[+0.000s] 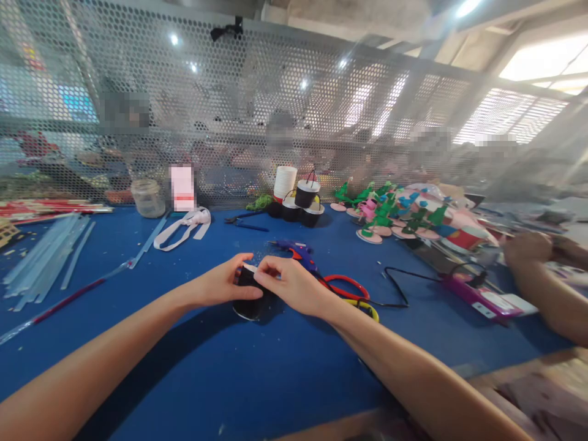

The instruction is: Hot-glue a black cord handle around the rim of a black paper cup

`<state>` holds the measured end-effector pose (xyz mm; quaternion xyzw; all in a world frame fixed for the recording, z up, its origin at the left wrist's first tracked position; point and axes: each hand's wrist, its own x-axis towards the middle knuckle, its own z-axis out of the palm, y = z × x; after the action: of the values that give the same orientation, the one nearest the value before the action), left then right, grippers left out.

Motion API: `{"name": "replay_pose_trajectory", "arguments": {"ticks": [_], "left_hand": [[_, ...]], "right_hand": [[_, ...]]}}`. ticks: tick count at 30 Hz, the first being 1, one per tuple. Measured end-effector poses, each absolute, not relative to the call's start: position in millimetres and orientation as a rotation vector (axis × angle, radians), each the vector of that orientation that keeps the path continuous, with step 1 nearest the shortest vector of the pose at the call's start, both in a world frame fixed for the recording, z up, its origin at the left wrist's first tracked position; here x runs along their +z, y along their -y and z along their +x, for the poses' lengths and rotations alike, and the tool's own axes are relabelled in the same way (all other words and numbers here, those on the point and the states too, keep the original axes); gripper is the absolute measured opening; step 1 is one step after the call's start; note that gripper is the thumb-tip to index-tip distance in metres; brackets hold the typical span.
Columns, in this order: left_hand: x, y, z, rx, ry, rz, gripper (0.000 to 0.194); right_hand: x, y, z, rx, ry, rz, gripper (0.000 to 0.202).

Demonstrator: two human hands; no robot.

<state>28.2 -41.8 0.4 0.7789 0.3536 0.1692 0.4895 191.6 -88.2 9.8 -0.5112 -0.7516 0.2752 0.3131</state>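
Note:
A small black cup (248,295) with a pale rim sits at the middle of the blue table, tilted a little. My left hand (225,280) is wrapped around its left side, thumb across the front and index finger over the top. My right hand (287,280) pinches at the rim from the right, with thumb and fingers pressed together. Whether a small piece is also between those fingertips is hidden. Just behind my right hand lies a blue and orange glue gun (301,252). Red-handled and yellow-handled tools (351,288) lie partly under my right forearm.
Clear glue sticks (48,260) and a glass jar (147,197) are at left. White ribbon (184,228), pliers (245,222), stacked white cups (285,182) and black mini buckets (307,195) stand behind. Green figures (386,211), a purple power strip (482,297) and another person's arm (544,288) are at right.

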Motion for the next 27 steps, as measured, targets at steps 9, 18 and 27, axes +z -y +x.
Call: {"name": "replay_pose_trajectory", "arguments": {"ticks": [9, 18, 27], "left_hand": [[4.3, 50.9, 36.3, 0.484, -0.827, 1.595, 0.039], [2.2, 47.1, 34.0, 0.535, -0.861, 1.593, 0.051], [10.4, 35.4, 26.2, 0.683, -0.923, 1.359, 0.042]], "right_hand": [[10.2, 86.3, 198.2, 0.775, 1.811, -1.231, 0.017], [8.6, 79.9, 207.5, 0.621, 1.640, -1.228, 0.016], [10.7, 79.1, 218.1, 0.500, 1.870, -1.497, 0.018]]}}
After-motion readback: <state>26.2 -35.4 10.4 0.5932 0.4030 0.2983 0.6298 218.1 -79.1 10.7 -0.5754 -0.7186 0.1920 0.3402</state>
